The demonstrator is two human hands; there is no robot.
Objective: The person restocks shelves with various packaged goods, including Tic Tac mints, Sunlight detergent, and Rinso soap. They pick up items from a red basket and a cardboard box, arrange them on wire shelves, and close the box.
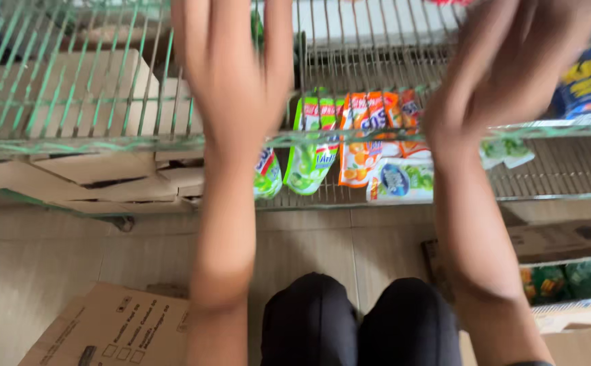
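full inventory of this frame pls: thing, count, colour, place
wire shelf rack: one, green and grey, across top
sachet packs: several, green, orange, white-blue, lower shelf centre
closed cartons: a few, pale brown, behind rack at left
flat cardboard box: one, brown, floor bottom left
open box: one, brown, green packs inside, floor right
blue packs: count unclear, upper right
tiled floor: beige
knees: two, black, bottom centre
left hand: raised at rack, blurred, empty
right hand: raised at rack, blurred

Both arms raised and blurred, left hand [231, 64] open-fingered, right hand [505, 74] loosely curled, each grip empty
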